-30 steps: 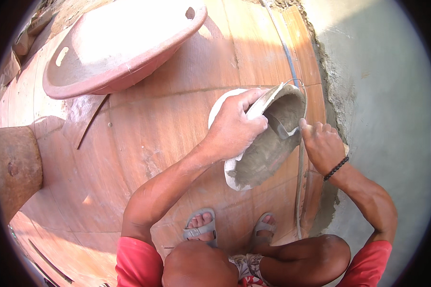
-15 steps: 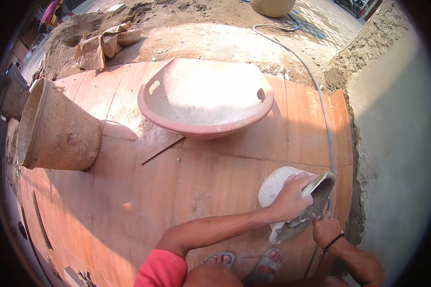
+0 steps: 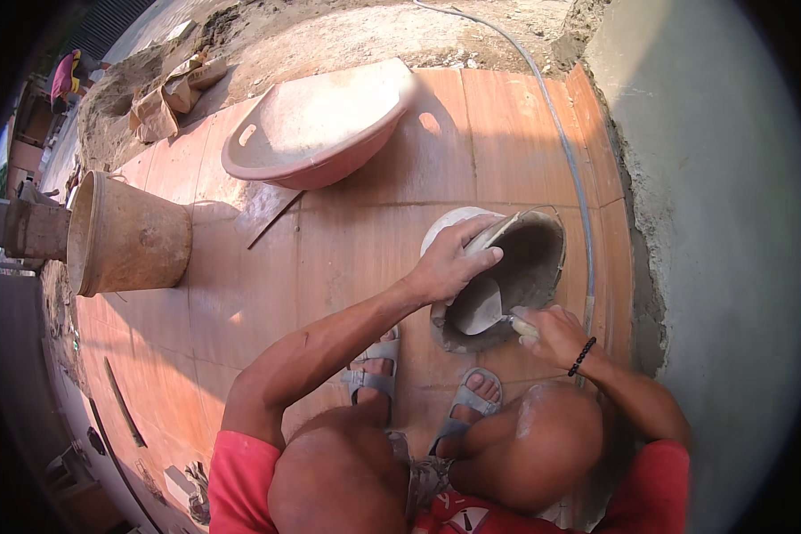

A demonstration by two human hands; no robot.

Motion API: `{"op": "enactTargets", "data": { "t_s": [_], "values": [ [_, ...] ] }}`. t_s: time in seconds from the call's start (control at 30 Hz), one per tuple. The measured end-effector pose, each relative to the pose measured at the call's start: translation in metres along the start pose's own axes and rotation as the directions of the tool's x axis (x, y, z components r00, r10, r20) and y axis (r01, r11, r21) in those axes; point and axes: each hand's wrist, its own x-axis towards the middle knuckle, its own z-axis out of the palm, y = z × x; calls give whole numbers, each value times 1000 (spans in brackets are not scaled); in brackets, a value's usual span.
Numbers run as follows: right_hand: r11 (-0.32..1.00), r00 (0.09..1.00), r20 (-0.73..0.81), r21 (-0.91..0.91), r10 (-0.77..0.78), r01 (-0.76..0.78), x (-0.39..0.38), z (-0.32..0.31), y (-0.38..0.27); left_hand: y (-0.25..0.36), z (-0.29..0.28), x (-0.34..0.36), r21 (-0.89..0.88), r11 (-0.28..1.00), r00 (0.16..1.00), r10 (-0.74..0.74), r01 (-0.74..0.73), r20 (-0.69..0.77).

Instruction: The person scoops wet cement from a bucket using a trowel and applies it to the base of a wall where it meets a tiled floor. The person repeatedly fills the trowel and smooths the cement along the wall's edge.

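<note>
A cement-smeared bucket (image 3: 547, 245) lies tipped on the tiled floor, its mouth turned toward me and to the right. My left hand (image 3: 454, 264) is closed round the upper left part of its rim, thumb on the mouth side. At the lower right of the mouth, my right hand (image 3: 554, 336) grips the handle of a trowel. The trowel's grey blade (image 3: 477, 306) is inside the bucket, against the lower left of the inner wall. Grey residue coats that wall.
A wide pinkish basin (image 3: 311, 169) rests tilted ahead, beside a dark-edged tile piece (image 3: 271, 218). At left stands a larger dirty bucket (image 3: 142, 236). A grey hose (image 3: 561, 133) runs along the right, near a plastered wall (image 3: 712, 178). Torn paper bags (image 3: 173, 98) lie beyond the tiles.
The bucket's mouth has turned more toward me, showing its inside. The trowel blade now shows within it. My view has shifted, bringing my knees into sight.
</note>
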Motion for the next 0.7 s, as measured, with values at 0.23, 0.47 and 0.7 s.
{"op": "enactTargets", "data": {
  "t_s": [0.23, 0.47, 0.7],
  "values": [
    [893, 989, -145, 449, 41, 29, -13, 40, 20, -3, -21, 4, -364, 900, 945, -304, 242, -122],
    [808, 912, -320, 589, 259, -23, -62, 46, 34, -12, -45, -5, -423, 882, 946, -290, 207, -144],
    [787, 728, -383, 510, 568, -346, -124, 49, 44, -37, -79, -21, -506, 837, 900, -367, 209, -235]
  ]
}}
